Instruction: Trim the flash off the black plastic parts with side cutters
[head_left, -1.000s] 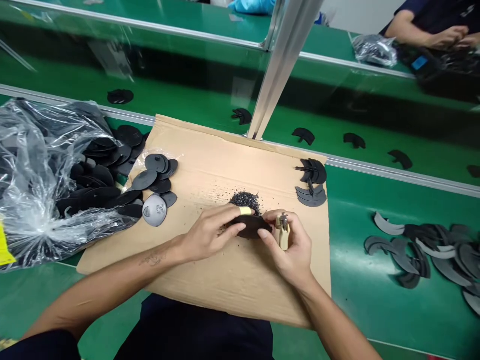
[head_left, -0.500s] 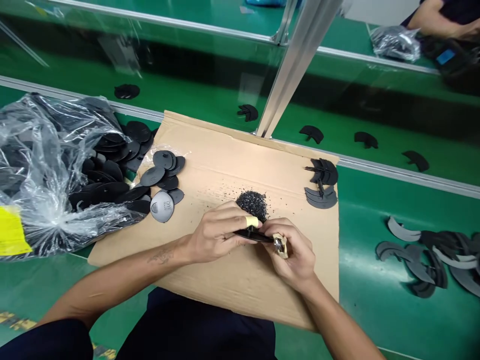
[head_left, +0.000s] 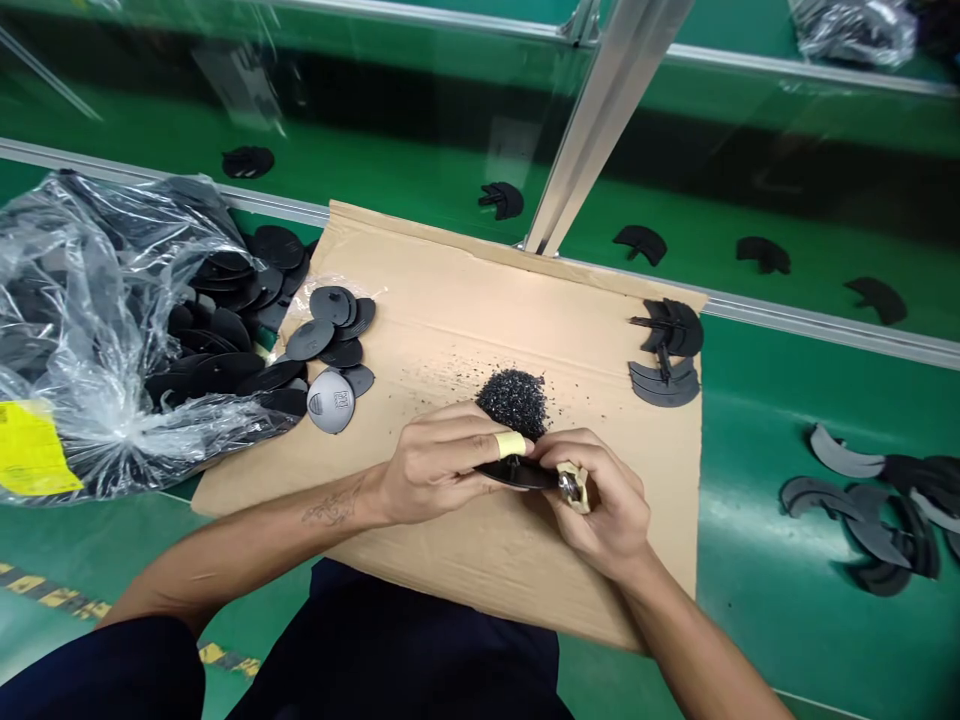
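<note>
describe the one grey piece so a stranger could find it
Find the brown cardboard sheet. At its left edge, black discs spill from a clear bag. The grey piece lies at their near end, the only pale, domed one.

Both bare forearms come in from below and converge. Left hand (head_left: pixel 439 460): knuckles up, fingers curled, thumb and forefinger pinched tight. Right hand (head_left: pixel 604 505): close against it, fingertips meeting the left's, fingers folded toward the palm, wrist bent inward. Left forearm (head_left: pixel 255 545) lies flatter than right forearm (head_left: pixel 697 650).
</note>
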